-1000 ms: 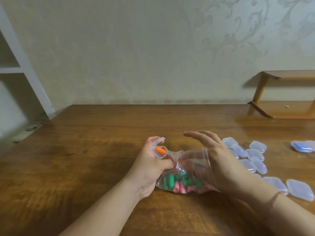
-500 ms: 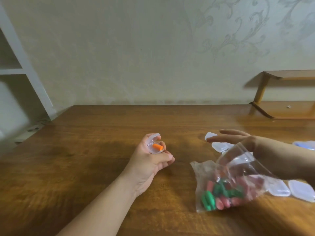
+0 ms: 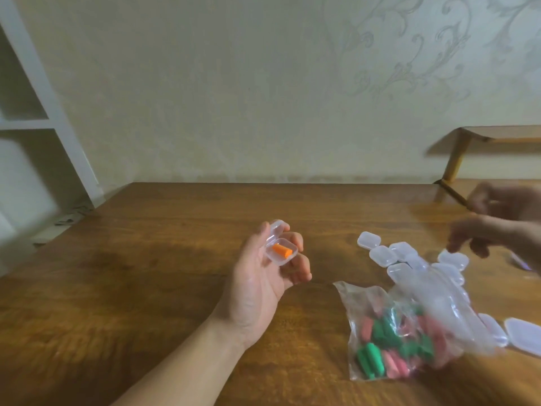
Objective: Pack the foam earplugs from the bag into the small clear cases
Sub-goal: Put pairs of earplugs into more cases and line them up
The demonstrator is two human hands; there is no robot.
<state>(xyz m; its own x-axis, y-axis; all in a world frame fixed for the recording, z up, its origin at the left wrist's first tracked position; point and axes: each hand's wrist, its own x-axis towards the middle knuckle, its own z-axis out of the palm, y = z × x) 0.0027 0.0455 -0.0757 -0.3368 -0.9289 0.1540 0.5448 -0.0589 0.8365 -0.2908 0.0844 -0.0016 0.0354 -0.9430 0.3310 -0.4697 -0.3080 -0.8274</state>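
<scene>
My left hand (image 3: pixel 257 288) is palm up over the wooden table (image 3: pixel 146 273) and holds a small clear case (image 3: pixel 285 260) in its fingertips. The case's lid stands open, and one orange earplug (image 3: pixel 281 251) lies inside. The clear plastic bag (image 3: pixel 409 332) lies on the table to the right, with several green and pink earplugs (image 3: pixel 380 347) in it. My right hand (image 3: pixel 503 232) is blurred at the far right. It hovers above the bag and a cluster of empty clear cases (image 3: pixel 380 256). Its fingers hang loosely curled and hold nothing that I can see.
More clear cases (image 3: pixel 524 335) lie at the right edge beside the bag. A small wooden shelf (image 3: pixel 497 136) stands at the back right of the table. A white shelving unit (image 3: pixel 29 121) is off the table's left side, and a wall runs behind.
My right hand has come out of the bag and risen to the far right. The bag has settled on the table right of centre. My left hand has turned palm up with the open case.
</scene>
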